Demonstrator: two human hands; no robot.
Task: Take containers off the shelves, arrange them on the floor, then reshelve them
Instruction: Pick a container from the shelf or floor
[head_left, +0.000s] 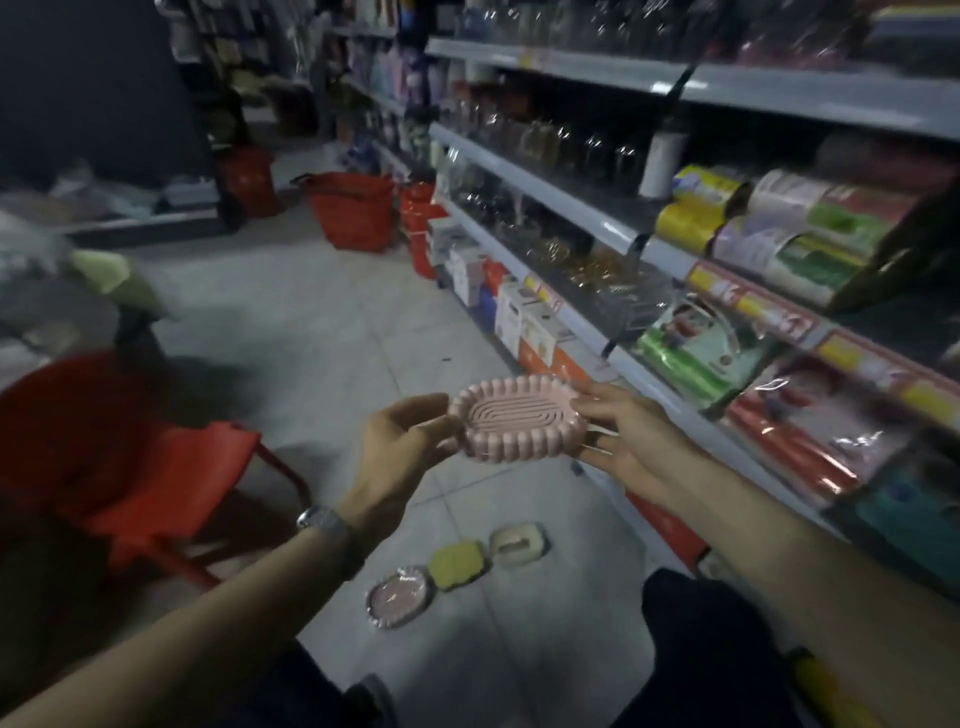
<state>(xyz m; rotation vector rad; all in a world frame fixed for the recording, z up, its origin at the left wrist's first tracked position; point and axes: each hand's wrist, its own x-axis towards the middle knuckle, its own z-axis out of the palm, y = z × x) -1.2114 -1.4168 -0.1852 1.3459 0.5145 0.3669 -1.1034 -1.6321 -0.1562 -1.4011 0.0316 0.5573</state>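
Both hands share one object at chest height in the aisle: the left hand (395, 447) has its thumb on one end of a pink ribbed dish (519, 426) with the fingers curled beneath, and the right hand (628, 431) pinches the opposite end between thumb and fingertips. The dish hangs in the air between them, level, well above the floor (311, 338) and just out from the shelves (613, 228) on the person's right.

It looks like moulded plastic, so I'd judge it light and stiff. The grooved centre and the bumpy scalloped rim give the fingers plenty to catch on, so a slip seems unlikely. A light pinch at either end, or one hand cupped under the base, should do. It probably won't shatter if dropped, though it could well crack.

Down by the person's knees, three more sit in a close row: a pink round dish (399, 597), a yellow-green container (457, 565) and a cream container (519, 543).
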